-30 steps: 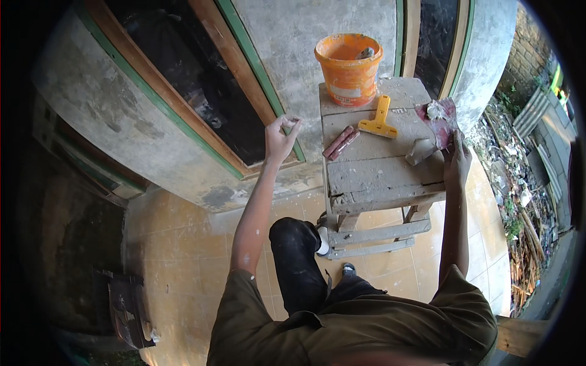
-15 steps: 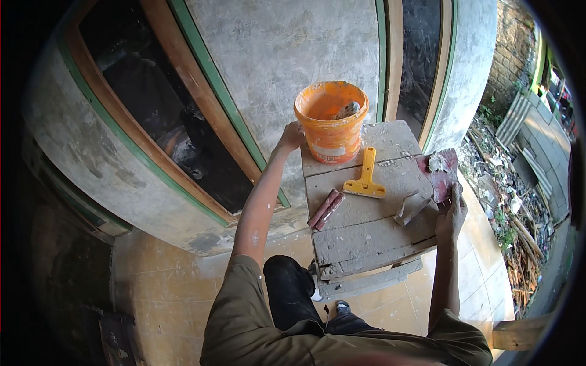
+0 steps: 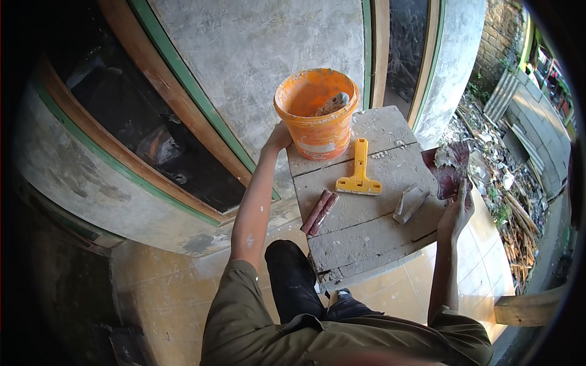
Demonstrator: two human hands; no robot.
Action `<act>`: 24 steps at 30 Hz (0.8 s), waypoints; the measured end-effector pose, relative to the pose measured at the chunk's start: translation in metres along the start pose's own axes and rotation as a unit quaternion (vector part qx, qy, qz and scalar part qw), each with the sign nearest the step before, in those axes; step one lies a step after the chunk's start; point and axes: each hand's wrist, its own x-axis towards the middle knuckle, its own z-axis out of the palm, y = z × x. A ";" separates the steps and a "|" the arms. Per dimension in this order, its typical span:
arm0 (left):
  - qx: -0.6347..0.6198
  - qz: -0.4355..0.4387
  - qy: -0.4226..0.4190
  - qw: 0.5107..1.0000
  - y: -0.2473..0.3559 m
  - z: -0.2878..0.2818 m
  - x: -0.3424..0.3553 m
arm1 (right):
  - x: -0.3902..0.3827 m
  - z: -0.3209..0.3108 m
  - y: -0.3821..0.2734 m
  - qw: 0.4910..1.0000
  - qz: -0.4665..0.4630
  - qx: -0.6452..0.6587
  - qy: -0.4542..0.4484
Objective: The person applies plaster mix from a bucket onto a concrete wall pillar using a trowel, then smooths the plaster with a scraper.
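Note:
My right hand is closed on the lower edge of a dark red, slightly curved sheet smeared with pale putty, beyond the right edge of a wooden stand. At the stand's left edge, my left hand is beside an orange bucket. Its fingers are hidden, so what it grips cannot be made out. Inside the bucket leans a putty-caked tool. A yellow scraper lies flat on the planks, near two dark red rolled pieces and a grey, folded-looking piece.
A plastered wall rises behind the stand, between green-and-brown window frames. Pale tiles cover the floor. On the right are rubble, stacked grey blocks and a wooden beam end.
My right hand has moved the dark red sheet slightly outward, away from the stand. The view has shifted, so the stand and bucket appear further left and higher. My left hand stays beside the bucket.

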 end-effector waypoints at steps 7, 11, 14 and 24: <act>0.245 -0.028 0.095 0.964 -0.022 -0.020 0.008 | 0.006 -0.003 0.008 1.000 0.012 -0.002 -0.012; 0.183 0.025 0.335 0.924 0.026 -0.113 -0.003 | 0.020 -0.022 -0.001 0.998 0.050 0.012 -0.042; 0.252 0.109 0.435 0.858 0.043 -0.221 -0.021 | 0.017 -0.012 0.000 0.996 0.029 -0.017 -0.086; 0.442 0.157 0.435 0.768 0.078 -0.296 -0.023 | 0.011 -0.005 -0.002 0.997 0.007 -0.067 -0.031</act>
